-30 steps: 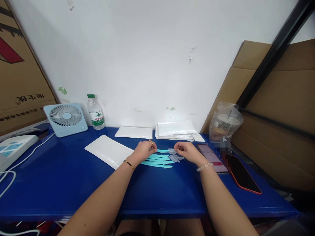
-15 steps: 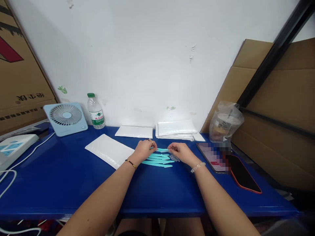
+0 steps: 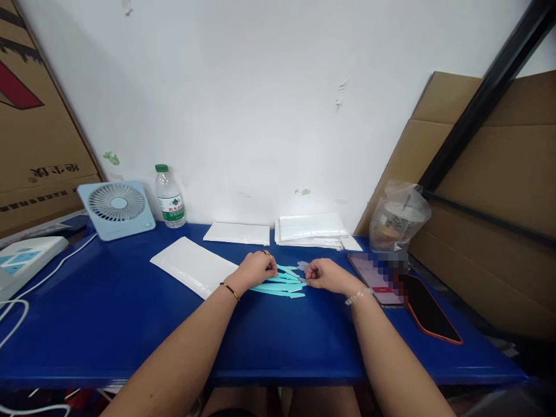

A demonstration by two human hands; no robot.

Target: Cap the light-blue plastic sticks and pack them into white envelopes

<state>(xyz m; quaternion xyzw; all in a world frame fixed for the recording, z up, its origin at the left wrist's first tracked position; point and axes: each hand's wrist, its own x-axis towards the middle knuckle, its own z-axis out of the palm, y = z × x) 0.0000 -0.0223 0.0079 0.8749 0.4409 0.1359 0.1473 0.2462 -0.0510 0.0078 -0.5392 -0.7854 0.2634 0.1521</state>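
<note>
Stick and clear piece held tip to tip

Both hands are occupied at the middle of the blue surface. By the left hand, thumb and fingers drawn together, one of the turquoise sticks appears to be pinched toward its left end; which one cannot be told, since several ends are covered by the fingers. By the right hand, fingertips likewise pressed together, one of the small clear pieces seems to be gripped at the sticks' right ends, though it is largely hidden. The remaining sticks are laid side by side between and just below the hands, their tips pointed rightward; other clear pieces are seen just beside the right fingertips.

The step in hand is judged to be the fitting of a clear piece, cap-like, over a stick's tip. Whether it is seated cannot be made out.

For the next move, the stick should be kept steady by the left hand while the piece is lined up and pushed straight along by the right. Care is called for: neighbouring sticks are crossed near the tips and could easily be nudged, and a crooked push might make the piece slip.
</note>
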